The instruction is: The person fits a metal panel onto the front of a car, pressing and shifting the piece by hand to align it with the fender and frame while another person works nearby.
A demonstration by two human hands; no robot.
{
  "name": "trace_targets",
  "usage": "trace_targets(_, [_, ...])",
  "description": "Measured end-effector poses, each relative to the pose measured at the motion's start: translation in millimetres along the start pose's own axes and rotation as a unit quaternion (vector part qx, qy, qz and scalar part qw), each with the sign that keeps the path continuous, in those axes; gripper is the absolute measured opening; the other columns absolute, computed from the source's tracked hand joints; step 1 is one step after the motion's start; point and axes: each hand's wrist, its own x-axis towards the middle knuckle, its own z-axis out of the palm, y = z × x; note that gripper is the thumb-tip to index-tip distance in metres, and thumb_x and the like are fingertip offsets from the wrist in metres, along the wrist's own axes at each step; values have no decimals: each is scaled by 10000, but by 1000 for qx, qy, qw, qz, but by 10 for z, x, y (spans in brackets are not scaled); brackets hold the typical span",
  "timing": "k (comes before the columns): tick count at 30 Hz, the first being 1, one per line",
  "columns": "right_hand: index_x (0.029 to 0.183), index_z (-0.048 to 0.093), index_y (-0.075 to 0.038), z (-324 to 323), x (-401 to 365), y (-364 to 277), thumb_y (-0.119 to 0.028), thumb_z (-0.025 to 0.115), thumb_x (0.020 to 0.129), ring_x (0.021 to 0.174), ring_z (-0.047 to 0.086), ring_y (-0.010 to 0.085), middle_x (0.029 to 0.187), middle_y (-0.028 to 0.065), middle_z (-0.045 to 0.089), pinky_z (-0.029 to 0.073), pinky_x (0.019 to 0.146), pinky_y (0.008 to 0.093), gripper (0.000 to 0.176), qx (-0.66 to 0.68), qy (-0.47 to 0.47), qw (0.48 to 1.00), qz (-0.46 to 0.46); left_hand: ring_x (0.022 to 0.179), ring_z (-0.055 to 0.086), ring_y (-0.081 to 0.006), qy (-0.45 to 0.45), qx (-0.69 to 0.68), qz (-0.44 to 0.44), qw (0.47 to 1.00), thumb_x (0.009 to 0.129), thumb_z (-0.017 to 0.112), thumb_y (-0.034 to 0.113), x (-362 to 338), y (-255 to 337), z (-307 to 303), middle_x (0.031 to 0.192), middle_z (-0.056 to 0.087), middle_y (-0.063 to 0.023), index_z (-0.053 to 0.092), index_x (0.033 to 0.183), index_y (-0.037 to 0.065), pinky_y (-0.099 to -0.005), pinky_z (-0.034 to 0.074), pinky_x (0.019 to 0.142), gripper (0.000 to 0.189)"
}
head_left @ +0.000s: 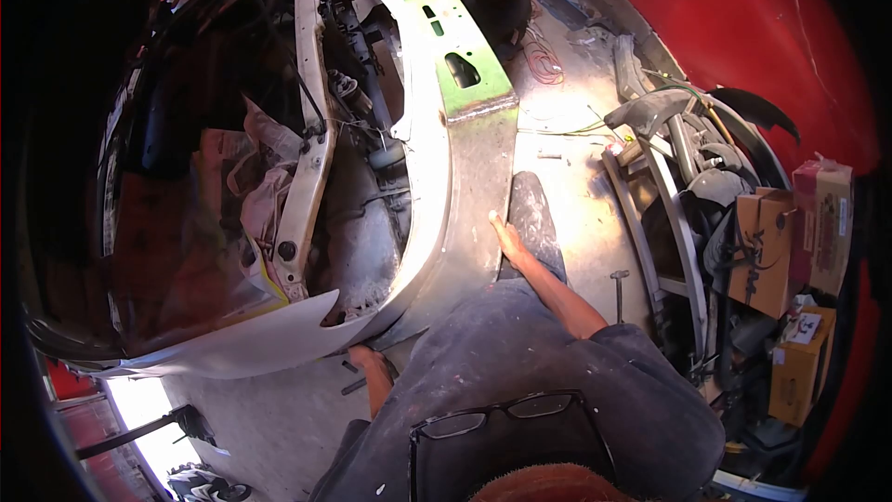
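A car body with a stripped panel (pixel 478 186), bare grey metal in the middle and green farther up, lies in front of me. My right hand (pixel 506 237) is closed over the right edge of this panel, thumb on top and the other fingers mostly hidden below. Lower left, my left hand (pixel 369 360) is at the underside of the white curved panel (pixel 232 353); its fingers are largely out of sight. Close to that hand, a small dark bar-like object (pixel 353 386) shows against the floor. A rough weld seam (pixel 481 110) crosses between the green and grey metal.
To the right, a hammer (pixel 620 293) is on the floor near metal frame parts (pixel 683 251). Cardboard boxes (pixel 764 251) are stacked beyond them. Red cable (pixel 544 63) lies coiled farther up. Crumpled paper sheeting (pixel 265 195) covers part of the car's left side.
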Motion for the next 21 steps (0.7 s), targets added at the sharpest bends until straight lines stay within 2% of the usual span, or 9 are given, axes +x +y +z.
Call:
trace_targets(1, [945, 665, 151, -9, -40, -54, -774, 516, 902, 787, 653, 203, 801, 142, 665, 528, 690, 387, 938, -3, -7, 1000, 4, 757, 598, -262, 46, 16, 1, 999, 887, 597, 513, -122, 48, -7, 993, 689, -34, 734, 1081, 55, -440, 467, 581, 515])
trace_targets(4, [971, 661, 165, 123, 192, 271, -771, 516, 904, 807, 652, 202, 806, 144, 664, 525, 702, 385, 949, 17, 75, 997, -28, 1378, 479, -216, -98, 17, 8, 995, 1076, 323, 321, -354, 132, -47, 1544, 474, -89, 464, 1478, 12, -304, 395, 1102, 526])
trace_targets(7, [1020, 650, 182, 35, 64, 103, -769, 518, 904, 849, 654, 205, 843, 151, 671, 522, 728, 381, 967, 8, 18, 1000, -2, 912, 634, -282, -29, -41, 47, 998, 896, 593, 509, 60, -85, 3, 1143, 701, -71, 702, 1187, 13, -437, 510, 747, 585])
trace_targets(10, [1027, 648, 183, 55, 113, 164, -777, 516, 900, 835, 635, 195, 822, 128, 649, 506, 711, 378, 977, -14, 44, 999, -3, 887, 626, -272, 2, -19, 23, 1000, 897, 589, 502, 202, -104, -12, 1118, 698, -64, 705, 1175, 25, -432, 499, 721, 563])
trace_targets(13, [1020, 651, 168, 66, 113, 188, -787, 515, 894, 787, 598, 181, 787, 95, 609, 484, 677, 374, 973, 15, 37, 999, -13, 846, 614, -261, 11, -18, 16, 1000, 897, 589, 496, 172, -91, -8, 1077, 694, -52, 713, 1150, 41, -428, 484, 675, 536])
trace_targets(17, [1052, 647, 156, 48, 120, 178, -793, 515, 888, 778, 563, 173, 781, 68, 575, 466, 675, 364, 972, -8, 35, 999, -6, 790, 598, -247, 25, -12, 8, 1000, 896, 587, 489, 97, -49, -4, 1022, 689, -37, 724, 1117, 62, -422, 464, 614, 500])
trace_targets(19, [1091, 637, 155, -11, 3, 20, -793, 517, 888, 802, 562, 174, 807, 66, 579, 467, 694, 361, 977, -27, 10, 999, 17, 755, 587, -236, 24, -12, 4, 1000, 891, 594, 487, 227, -67, -13, 992, 682, -24, 728, 1098, 74, -414, 444, 561, 481])
trace_targets(21, [1120, 622, 167, 25, 23, 54, -796, 518, 885, 834, 565, 176, 834, 75, 589, 472, 722, 364, 997, -4, 19, 1000, 5, 698, 560, -218, -24, -28, 15, 999, 885, 603, 493, 485, -183, 7, 945, 662, -5, 728, 1057, 96, -402, 396, 501, 450])
